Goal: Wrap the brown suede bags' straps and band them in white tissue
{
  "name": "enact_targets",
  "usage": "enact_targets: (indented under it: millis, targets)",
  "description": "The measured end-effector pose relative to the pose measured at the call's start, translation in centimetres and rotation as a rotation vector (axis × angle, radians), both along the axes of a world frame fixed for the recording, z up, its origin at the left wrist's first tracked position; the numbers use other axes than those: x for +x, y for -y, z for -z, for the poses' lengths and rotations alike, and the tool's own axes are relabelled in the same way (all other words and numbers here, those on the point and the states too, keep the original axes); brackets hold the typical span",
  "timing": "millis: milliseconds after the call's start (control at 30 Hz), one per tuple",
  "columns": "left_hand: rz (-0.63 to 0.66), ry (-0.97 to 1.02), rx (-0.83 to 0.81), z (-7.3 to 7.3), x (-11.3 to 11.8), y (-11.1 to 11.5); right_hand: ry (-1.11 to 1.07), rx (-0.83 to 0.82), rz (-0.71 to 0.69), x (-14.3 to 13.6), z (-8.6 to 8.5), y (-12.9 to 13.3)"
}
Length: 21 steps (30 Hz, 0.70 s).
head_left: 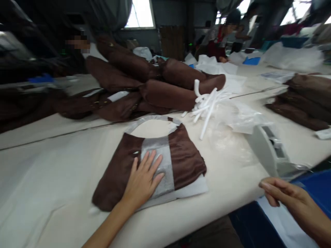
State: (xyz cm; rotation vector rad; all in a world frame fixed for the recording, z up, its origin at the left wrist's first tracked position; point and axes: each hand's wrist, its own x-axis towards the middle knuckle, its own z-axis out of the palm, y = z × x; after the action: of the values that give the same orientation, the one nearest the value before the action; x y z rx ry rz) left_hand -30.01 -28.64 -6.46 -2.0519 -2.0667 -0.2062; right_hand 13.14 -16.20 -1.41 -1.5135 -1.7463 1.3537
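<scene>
A dark brown bag [113, 172] lies flat on the pale table, its looped handle [155, 119] pointing away from me and covered in greyish wrapping. A grey translucent band [167, 172] runs down the middle of the bag, and a pale sheet [191, 189] sticks out from under its near edge. My left hand [143, 175] rests on the band with its fingers spread. Off the table's right edge, my right hand [287, 196] is closed, thumb and fingertips pinched together. Whatever is in the pinch, if anything, is too small to make out. Just beyond it stands a grey tape dispenser [269, 151].
Several brown bags [170, 94] are heaped across the back, beside white foam sticks [207, 106] and crumpled clear plastic [240, 117]. More brown bags [307, 100] lie at right. A blue bin [245, 224] stands below the table edge. People [222, 38] work behind.
</scene>
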Motion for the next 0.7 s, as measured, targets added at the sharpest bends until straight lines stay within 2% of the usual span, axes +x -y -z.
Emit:
enact_targets:
  millis: [100,200,300,367,500,600,700]
  targets:
    - [-0.03,0.025,-0.035,-0.4,0.4,0.3,0.02,0.012,-0.465,-6.2,-3.6,-2.1]
    - [-0.039,0.069,-0.064,-0.8,0.8,0.5,0.031,-0.017,-0.86,-14.1,-6.4,-4.0]
    - [-0.036,0.114,-0.067,-0.9,1.0,0.7,0.065,-0.004,-1.182,-21.9,-7.6,-5.8]
    - [-0.029,0.138,-0.059,-0.8,1.0,0.8,0.129,0.092,-1.349,-26.3,-7.8,-7.0]
    - [-0.021,0.156,-0.043,-0.5,0.8,0.9,0.46,0.32,-1.488,-32.7,-7.6,-8.7]
    - [-0.02,0.16,-0.036,-0.3,0.8,0.9,0.741,0.449,-1.504,-35.8,-6.9,-9.0]
    - [-0.015,0.163,-0.027,-0.1,0.8,1.0,0.863,0.473,-1.51,-38.1,-5.8,-9.0]
